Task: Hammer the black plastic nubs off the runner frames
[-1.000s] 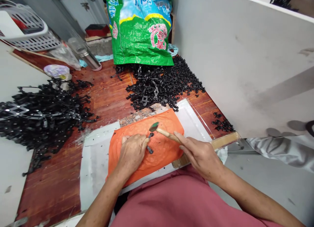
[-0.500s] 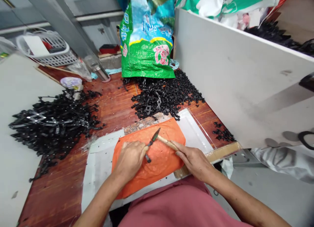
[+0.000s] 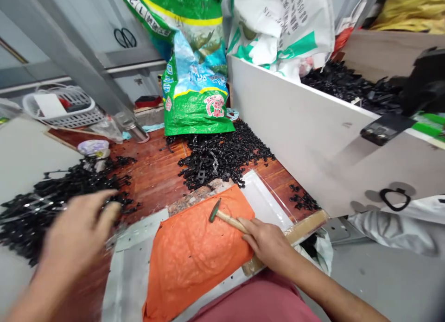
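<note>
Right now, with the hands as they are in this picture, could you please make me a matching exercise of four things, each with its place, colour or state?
1. hammer
2. left hand
3. cloth
4. basket

A. white, with holes
B. gripped in the right hand
C. orange, spread below the hammer's head
D. blurred, near the left pile of black parts

Pairs: 1-B, 2-D, 3-C, 4-A

A white perforated basket [image 3: 67,122] is located at rear left, near a metal bottle [image 3: 139,132] and a red box [image 3: 148,101]. A green-and-blue printed bag [image 3: 198,113] occupies the rear centre — just left of a pale partition panel [image 3: 295,123]. A white sack [image 3: 299,25] sits beyond it.
</note>
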A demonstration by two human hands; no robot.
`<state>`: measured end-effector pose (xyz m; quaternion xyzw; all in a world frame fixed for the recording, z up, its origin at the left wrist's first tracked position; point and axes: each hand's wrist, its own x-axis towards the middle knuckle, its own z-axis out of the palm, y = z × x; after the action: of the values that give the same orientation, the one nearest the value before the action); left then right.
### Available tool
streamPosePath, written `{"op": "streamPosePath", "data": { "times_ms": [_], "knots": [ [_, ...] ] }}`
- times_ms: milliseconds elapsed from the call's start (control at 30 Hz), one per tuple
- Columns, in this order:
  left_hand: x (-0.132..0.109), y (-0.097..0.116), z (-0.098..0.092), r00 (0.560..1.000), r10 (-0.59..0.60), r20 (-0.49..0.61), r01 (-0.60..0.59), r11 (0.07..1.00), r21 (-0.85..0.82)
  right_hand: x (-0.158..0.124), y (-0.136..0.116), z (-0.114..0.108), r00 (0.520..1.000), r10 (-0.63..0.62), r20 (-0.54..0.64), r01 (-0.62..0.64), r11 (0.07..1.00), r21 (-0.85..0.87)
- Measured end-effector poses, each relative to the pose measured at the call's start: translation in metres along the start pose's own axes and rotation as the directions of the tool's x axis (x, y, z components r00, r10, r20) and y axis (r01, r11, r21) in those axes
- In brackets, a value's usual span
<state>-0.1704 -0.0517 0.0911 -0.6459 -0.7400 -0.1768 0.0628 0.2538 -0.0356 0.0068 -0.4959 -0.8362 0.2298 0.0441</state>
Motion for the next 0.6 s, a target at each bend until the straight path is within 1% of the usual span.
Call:
{"op": "streamPosePath", "data": {
  "times_ms": [67, 100, 133, 167, 233, 300, 333, 400, 433, 467, 500, 567, 600],
  "knots": [
    [-0.017, 0.033, 0.042, 0.993, 0.113, 0.035, -0.106, 0.983, -0.150, 0.003, -0.001, -0.006, 0.999, 0.033, -0.022, -0.036, 0.987, -0.154],
    [-0.026, 0.048, 0.062, 0.982, 0.166, 0.089, -0.144, 0.964, -0.222, 0.005, 0.000, -0.009, 0.999, 0.037, -0.038, -0.044, 0.979, -0.200],
    [-0.035, 0.061, 0.080, 0.976, 0.191, 0.102, -0.159, 0.952, -0.263, 0.006, 0.003, -0.012, 0.998, 0.035, -0.056, -0.046, 0.974, -0.223],
    [-0.044, 0.071, 0.095, 0.973, 0.209, 0.095, -0.173, 0.939, -0.296, 0.007, 0.007, -0.015, 0.997, 0.031, -0.076, -0.047, 0.972, -0.229],
    [-0.060, 0.084, 0.118, 0.969, 0.231, 0.082, -0.193, 0.925, -0.327, 0.008, 0.015, -0.018, 0.992, 0.042, -0.116, -0.067, 0.974, -0.217],
    [-0.070, 0.090, 0.131, 0.968, 0.245, 0.047, -0.220, 0.926, -0.307, 0.009, 0.023, -0.021, 0.988, 0.051, -0.147, -0.081, 0.976, -0.202],
    [-0.074, 0.092, 0.137, 0.969, 0.246, 0.020, -0.230, 0.932, -0.281, 0.011, 0.028, -0.023, 0.988, 0.032, -0.154, -0.063, 0.978, -0.198],
    [-0.081, 0.093, 0.146, 0.969, 0.241, -0.048, -0.245, 0.945, -0.215, 0.020, 0.038, -0.031, 0.984, -0.017, -0.175, -0.017, 0.981, -0.195],
    [-0.083, 0.093, 0.150, 0.966, 0.244, -0.080, -0.255, 0.949, -0.184, 0.027, 0.045, -0.037, 0.979, -0.023, -0.200, -0.017, 0.980, -0.198],
    [-0.085, 0.093, 0.154, 0.961, 0.253, -0.108, -0.268, 0.951, -0.157, 0.037, 0.054, -0.044, 0.972, -0.006, -0.235, -0.043, 0.978, -0.202],
    [-0.086, 0.092, 0.158, 0.955, 0.264, -0.131, -0.281, 0.950, -0.136, 0.049, 0.064, -0.052, 0.959, 0.034, -0.282, -0.095, 0.974, -0.206],
    [-0.088, 0.089, 0.165, 0.943, 0.290, -0.164, -0.309, 0.945, -0.108, 0.077, 0.087, -0.063, 0.920, 0.131, -0.368, -0.218, 0.954, -0.205],
    [-0.088, 0.087, 0.168, 0.938, 0.304, -0.170, -0.323, 0.941, -0.098, 0.092, 0.098, -0.067, 0.906, 0.163, -0.389, -0.256, 0.945, -0.201]
  ]
}}
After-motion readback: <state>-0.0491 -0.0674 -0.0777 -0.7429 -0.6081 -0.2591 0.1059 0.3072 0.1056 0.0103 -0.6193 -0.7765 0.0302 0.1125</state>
